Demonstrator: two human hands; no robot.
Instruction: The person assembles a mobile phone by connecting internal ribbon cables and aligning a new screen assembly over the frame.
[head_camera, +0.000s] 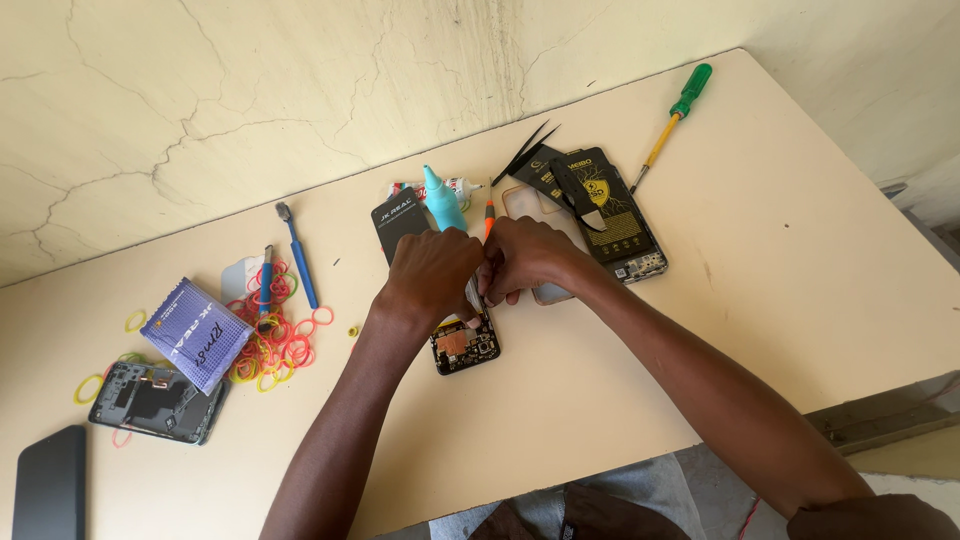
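Working from the largest item down, we take the opened phone (466, 345) as landmark; it lies face-down on the cream table (800, 300), its circuit board exposed, directly below both hands so that we can look straight down on it.

Our left hand (432, 275) and right hand (530, 258) meet just above the phone's upper end, knuckles touching. Both are curled closed around something small and pale between them; we cannot tell what it is, nor exactly how the fingers grip it.

Counts, by size:
- One dark slab (48, 485), far left of the phone at the table edge.
- One second opened phone (155, 402), well left of the landmark, parked out of the work zone.
- One phone with a black packet laid on it (610, 215), up and right of the landmark.
- One purple sachet (195, 335), left, resting on a heap of coloured rubber bands (275, 335); too many to count.
- One green-handled screwdriver (672, 118), far up-right.
- One blue brush (297, 255), left.
- One turquoise-capped bottle (441, 200), just above the hands, within reach.
- One pair of black tweezers (522, 152), above.
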